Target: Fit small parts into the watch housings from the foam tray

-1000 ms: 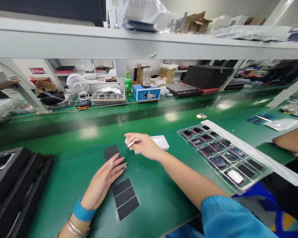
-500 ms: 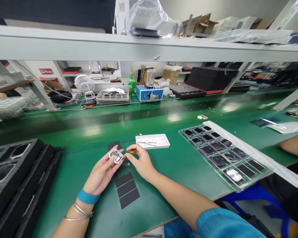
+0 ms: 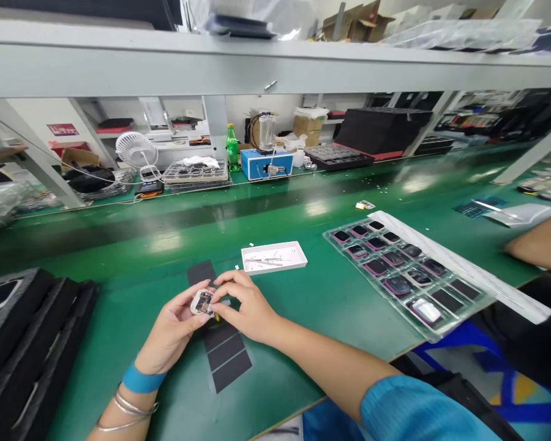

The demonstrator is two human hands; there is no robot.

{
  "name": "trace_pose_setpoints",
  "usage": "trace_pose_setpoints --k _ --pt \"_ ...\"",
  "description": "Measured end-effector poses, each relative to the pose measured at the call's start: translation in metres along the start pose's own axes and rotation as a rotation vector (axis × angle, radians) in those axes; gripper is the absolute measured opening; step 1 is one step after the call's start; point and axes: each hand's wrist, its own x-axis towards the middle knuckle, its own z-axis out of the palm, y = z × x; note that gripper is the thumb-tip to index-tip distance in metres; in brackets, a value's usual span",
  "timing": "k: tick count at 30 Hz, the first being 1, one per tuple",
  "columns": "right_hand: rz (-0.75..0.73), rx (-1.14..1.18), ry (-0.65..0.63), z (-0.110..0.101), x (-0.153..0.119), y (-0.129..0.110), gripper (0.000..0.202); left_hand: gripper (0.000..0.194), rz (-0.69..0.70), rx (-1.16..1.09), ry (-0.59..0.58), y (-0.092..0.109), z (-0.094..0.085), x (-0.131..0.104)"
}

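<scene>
My left hand (image 3: pixel 177 327) is closed around a small smartwatch case (image 3: pixel 202 302), holding it above the green bench with its open side and inner parts facing up. My right hand (image 3: pixel 245 306) reaches in from the right, thumb and forefinger pinched together at the case's right edge. Whatever lies between those fingertips is too small to make out. A bit of yellow (image 3: pixel 217 317) shows just below them. Under the hands, a strip of black rectangular pieces (image 3: pixel 232 360) lies on the bench. Beyond them stands a shallow white box (image 3: pixel 298 260) with tweezers (image 3: pixel 264 261) and tiny parts inside.
A clear tray (image 3: pixel 328 245) of watch screens lies to the right, beside a long white strip (image 3: pixel 468 269). Black foam trays (image 3: pixel 37 349) are stacked at left. Behind are a fan (image 3: pixel 135 149), a green bottle (image 3: pixel 232 149) and a blue device (image 3: pixel 264 165). Another person's arm (image 3: pixel 539 242) rests far right.
My right hand has come left, its fingertips now over the edge of the watch case. The case is turned a little in my left hand. The whole view has shifted slightly.
</scene>
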Motion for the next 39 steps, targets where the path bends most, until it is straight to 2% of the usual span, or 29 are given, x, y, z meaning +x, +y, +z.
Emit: trace_pose_setpoints --k 6,13,18,22,24,27,29,33,36,39 --pt "-0.03 -0.026 0.002 -0.001 0.0 0.0 0.008 0.047 0.053 0.058 0.021 -0.001 0.0 0.001" --pt "0.012 -0.041 -0.021 0.0 0.0 0.002 0.008 0.048 0.039 0.046 0.068 -0.001 0.003 0.002" --pt "-0.098 -0.073 -0.028 0.0 0.001 -0.001 0.006 0.049 0.003 -0.022 0.055 -0.001 0.003 0.002" --pt "-0.132 -0.203 0.152 -0.027 0.013 0.004 0.006 0.047 0.001 -0.07 0.039 0.001 0.002 0.001" --pt "-0.063 -0.391 0.218 -0.048 0.021 0.012 0.008 0.046 -0.004 -0.08 0.033 0.002 0.002 0.001" --pt "0.057 -0.585 0.226 -0.067 0.028 0.022 0.014 0.047 -0.004 -0.076 0.022 0.001 0.002 0.0" --pt "0.091 -0.481 0.193 -0.064 0.027 0.021 0.013 0.048 0.004 -0.06 0.017 0.0 0.003 0.0" --pt "0.12 -0.09 0.024 -0.029 0.014 0.006 0.009 0.05 0.01 -0.025 0.023 -0.001 0.005 0.002" --pt "0.109 -0.075 0.023 -0.008 0.007 -0.002 0.012 0.051 0.016 -0.008 0.023 -0.002 0.006 0.003" --pt "0.118 -0.07 0.058 -0.004 0.004 -0.002 0.012 0.051 0.02 0.007 0.01 -0.003 0.006 0.002"
